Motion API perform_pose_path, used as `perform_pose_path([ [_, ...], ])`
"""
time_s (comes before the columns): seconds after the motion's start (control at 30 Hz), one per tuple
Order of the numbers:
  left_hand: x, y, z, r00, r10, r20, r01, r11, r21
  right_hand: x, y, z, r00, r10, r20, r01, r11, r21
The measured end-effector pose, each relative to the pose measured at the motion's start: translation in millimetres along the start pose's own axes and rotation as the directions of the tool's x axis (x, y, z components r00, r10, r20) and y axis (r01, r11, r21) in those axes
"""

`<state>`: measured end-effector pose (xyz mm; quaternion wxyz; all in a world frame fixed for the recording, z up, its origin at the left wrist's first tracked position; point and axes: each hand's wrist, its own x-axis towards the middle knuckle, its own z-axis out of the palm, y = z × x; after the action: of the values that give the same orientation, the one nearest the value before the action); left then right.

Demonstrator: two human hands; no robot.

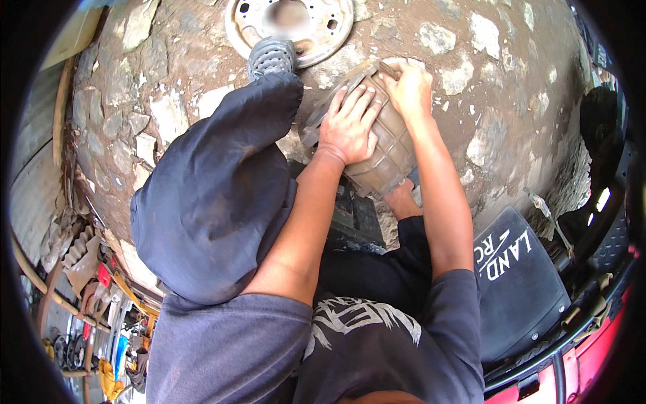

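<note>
A ribbed, tan-brown metal casing (383,151), like a gearbox housing, leans tilted between my legs. My left hand (350,124) lies flat across its upper side, fingers stretched out and only slightly apart. At the casing's far rim, my right hand (409,87) is closed in a pinch. A thin dark strip (387,69) shows by its fingertips; whether this is a tool or part of the rim is unclear. The casing's far face and underside are hidden from me.
Beyond my grey clog (271,57) lies a round metal plate (343,30) with holes. Stones stud the dirt floor (457,74). To my right hangs a black mudflap (518,289) beside a red vehicle (595,363). Mixed clutter (101,296) fills the lower left.
</note>
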<state>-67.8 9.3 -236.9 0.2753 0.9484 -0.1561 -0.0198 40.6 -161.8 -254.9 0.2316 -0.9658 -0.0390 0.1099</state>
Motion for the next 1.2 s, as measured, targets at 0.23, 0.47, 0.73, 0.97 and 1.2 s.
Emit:
perform_pose_path([
  [0.23, -3.2, -2.6, -1.0, 1.000, -0.018, -0.005, 0.018, 1.000, -0.005, -6.5, 0.5, -14.1, 0.976, 0.181, 0.124, -0.196, 0.974, 0.118],
  [0.47, -1.9, -2.9, 1.0, 1.000, -0.012, -0.010, 0.012, 1.000, 0.001, -4.0, -4.1, 3.4, 0.996, 0.084, -0.021, -0.079, 0.980, 0.180],
  [0.73, 0.2, -0.5, -1.2, 1.000, -0.021, 0.008, 0.021, 1.000, -0.002, -11.7, 4.7, -2.9, 0.990, 0.134, -0.035, -0.128, 0.982, 0.138],
  [0.97, -2.1, -3.2, -1.2, 1.000, -0.026, 0.014, 0.026, 1.000, 0.011, -14.3, 0.1, -7.6, 0.986, 0.164, 0.013, -0.165, 0.976, 0.141],
  [1.2, -3.4, -0.9, -0.2, 0.999, -0.024, 0.021, 0.024, 1.000, -0.005, -0.4, -3.3, -10.9, 0.984, 0.166, 0.057, -0.172, 0.980, 0.102],
])
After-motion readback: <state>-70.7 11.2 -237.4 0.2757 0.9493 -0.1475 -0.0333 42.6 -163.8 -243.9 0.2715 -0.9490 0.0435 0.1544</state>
